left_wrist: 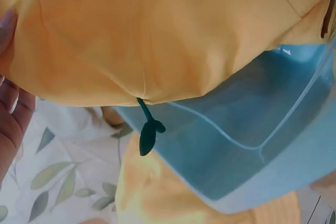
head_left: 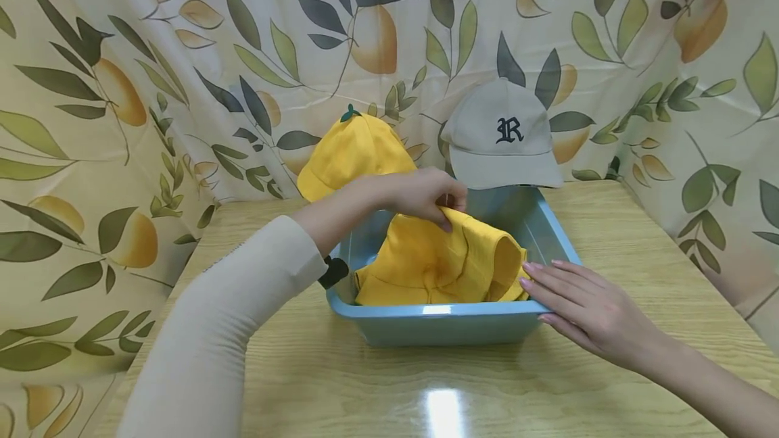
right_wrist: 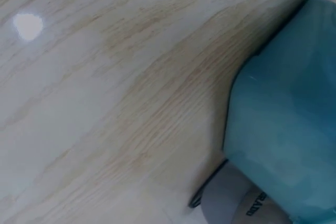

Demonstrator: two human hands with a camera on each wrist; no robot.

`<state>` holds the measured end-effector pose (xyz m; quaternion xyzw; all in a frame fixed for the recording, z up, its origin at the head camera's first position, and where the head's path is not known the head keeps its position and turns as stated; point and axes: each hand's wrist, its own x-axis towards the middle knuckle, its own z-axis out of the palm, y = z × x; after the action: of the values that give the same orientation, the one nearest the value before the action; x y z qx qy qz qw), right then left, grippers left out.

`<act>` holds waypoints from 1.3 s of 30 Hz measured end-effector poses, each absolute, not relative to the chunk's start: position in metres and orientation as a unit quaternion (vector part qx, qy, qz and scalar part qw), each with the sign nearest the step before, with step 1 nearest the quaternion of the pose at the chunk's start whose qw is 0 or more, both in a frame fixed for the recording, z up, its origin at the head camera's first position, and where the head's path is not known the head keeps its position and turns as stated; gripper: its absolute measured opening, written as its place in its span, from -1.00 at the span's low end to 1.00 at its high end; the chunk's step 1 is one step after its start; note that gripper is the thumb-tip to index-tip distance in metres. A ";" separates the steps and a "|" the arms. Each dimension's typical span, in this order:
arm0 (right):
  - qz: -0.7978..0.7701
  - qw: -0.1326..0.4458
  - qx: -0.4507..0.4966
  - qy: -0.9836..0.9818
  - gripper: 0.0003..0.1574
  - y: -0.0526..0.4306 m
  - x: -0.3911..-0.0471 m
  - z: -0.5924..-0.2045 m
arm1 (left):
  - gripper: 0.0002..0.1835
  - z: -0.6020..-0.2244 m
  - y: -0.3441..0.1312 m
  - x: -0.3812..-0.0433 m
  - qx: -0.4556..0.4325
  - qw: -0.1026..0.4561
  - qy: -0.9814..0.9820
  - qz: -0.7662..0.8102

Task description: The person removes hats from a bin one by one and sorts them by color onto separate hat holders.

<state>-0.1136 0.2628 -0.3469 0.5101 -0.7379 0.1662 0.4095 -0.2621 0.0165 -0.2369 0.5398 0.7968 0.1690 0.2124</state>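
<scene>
In the head view my left hand [head_left: 429, 193] pinches the upper part of a yellow cloth hat [head_left: 438, 255], which sits inside a blue plastic basin [head_left: 548, 222]. The left wrist view shows this yellow hat [left_wrist: 157, 35] close up, with a small green leaf-shaped stem [left_wrist: 148, 132] hanging from its crown and my fingers at its left edge. My right hand [head_left: 593, 309] lies over the basin's front right corner, fingers straight, fingertips right at the hat's edge. That hand is out of the right wrist view, where the basin's side [right_wrist: 283, 124] shows.
Behind the basin stand a second yellow hat [head_left: 362, 151] with a green stem at the back left and a light grey cap [head_left: 505, 134] with a dark letter R at the back right. Under everything is a wood-grain table [head_left: 292, 370]. A leaf-patterned curtain [head_left: 243, 53] hangs behind.
</scene>
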 end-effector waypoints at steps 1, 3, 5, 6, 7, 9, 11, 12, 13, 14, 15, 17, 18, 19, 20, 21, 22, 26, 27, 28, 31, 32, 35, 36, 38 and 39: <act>0.165 0.408 0.511 -0.738 -0.52 0.263 -0.114 -0.347 | -0.84 -0.234 0.014 -0.262 0.539 0.208 0.797 0.174; 0.161 0.404 0.514 -0.740 -0.51 0.263 -0.115 -0.346 | -0.84 -0.227 0.009 -0.263 0.539 0.194 0.798 0.188; 0.155 0.398 0.514 -0.744 -0.48 0.264 -0.115 -0.344 | -0.83 -0.222 0.005 -0.263 0.545 0.181 0.794 0.201; 0.151 0.394 0.513 -0.747 -0.47 0.264 -0.115 -0.344 | -0.83 -0.220 0.002 -0.263 0.547 0.175 0.792 0.207; 0.148 0.389 0.512 -0.752 -0.46 0.265 -0.116 -0.343 | -0.82 -0.218 0.000 -0.263 0.551 0.166 0.790 0.212; 0.148 0.380 0.512 -0.756 -0.43 0.265 -0.117 -0.342 | -0.81 -0.214 -0.006 -0.262 0.554 0.156 0.787 0.224; 0.149 0.372 0.512 -0.760 -0.41 0.264 -0.120 -0.341 | -0.81 -0.210 -0.011 -0.261 0.552 0.149 0.786 0.235; 0.148 0.370 0.511 -0.762 -0.40 0.264 -0.121 -0.340 | -0.81 -0.208 -0.014 -0.260 0.551 0.147 0.785 0.243; 0.147 0.370 0.510 -0.763 -0.40 0.263 -0.123 -0.339 | -0.81 -0.207 -0.017 -0.260 0.551 0.145 0.782 0.252; 0.148 0.373 0.509 -0.762 -0.39 0.261 -0.125 -0.338 | -0.82 -0.205 -0.019 -0.260 0.549 0.145 0.781 0.262; 0.147 0.377 0.507 -0.761 -0.39 0.260 -0.127 -0.335 | -0.82 -0.204 -0.022 -0.260 0.547 0.142 0.780 0.268; 0.155 0.391 0.498 -0.759 -0.37 0.254 -0.132 -0.329 | -0.84 -0.201 -0.027 -0.260 0.544 0.136 0.778 0.283; 0.162 0.401 0.489 -0.758 -0.36 0.250 -0.134 -0.324 | -0.84 -0.200 -0.030 -0.261 0.542 0.135 0.778 0.289; 0.172 0.411 0.480 -0.756 -0.34 0.246 -0.135 -0.319 | -0.85 -0.199 -0.031 -0.261 0.540 0.131 0.778 0.294; 0.187 0.419 0.470 -0.754 -0.33 0.241 -0.137 -0.312 | -0.85 -0.197 -0.033 -0.260 0.539 0.125 0.778 0.297; 0.204 0.426 0.459 -0.752 -0.32 0.235 -0.138 -0.305 | -0.86 -0.197 -0.035 -0.260 0.539 0.119 0.778 0.302; 0.221 0.432 0.448 -0.751 -0.32 0.230 -0.140 -0.297 | -0.86 -0.196 -0.036 -0.260 0.541 0.114 0.775 0.307; 0.256 0.440 0.424 -0.750 -0.32 0.208 -0.145 -0.267 | -0.87 -0.195 -0.042 -0.262 0.542 0.088 0.770 0.325; 0.256 0.439 0.421 -0.751 -0.32 0.203 -0.147 -0.262 | -0.87 -0.195 -0.044 -0.263 0.542 0.079 0.770 0.327; 0.248 0.437 0.418 -0.757 -0.32 0.199 -0.148 -0.257 | -0.88 -0.195 -0.045 -0.264 0.541 0.070 0.770 0.331; 0.211 0.417 0.407 -0.785 -0.37 0.191 -0.153 -0.248 | -0.89 -0.195 -0.051 -0.266 0.527 0.050 0.775 0.344; 0.203 0.406 0.401 -0.796 -0.44 0.189 -0.154 -0.247 | -0.89 -0.195 -0.053 -0.266 0.521 0.045 0.779 0.347; 0.194 0.371 0.377 -0.826 -0.67 0.185 -0.158 -0.248 | -0.88 -0.197 -0.059 -0.267 0.497 0.040 0.786 0.366; 0.196 0.362 0.366 -0.834 -0.72 0.184 -0.159 -0.249 | -0.88 -0.198 -0.061 -0.268 0.491 0.037 0.788 0.370; 0.209 0.353 0.350 -0.842 -0.70 0.182 -0.162 -0.250 | -0.87 -0.200 -0.064 -0.268 0.484 0.027 0.789 0.377; 0.218 0.353 0.345 -0.842 -0.72 0.181 -0.164 -0.249 | -0.87 -0.202 -0.065 -0.269 0.482 0.019 0.789 0.381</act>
<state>-0.1636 0.1806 -0.2491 0.3446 -0.8420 0.2176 0.3533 -0.2686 -0.0652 -0.2019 0.4818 0.7889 0.3810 0.0194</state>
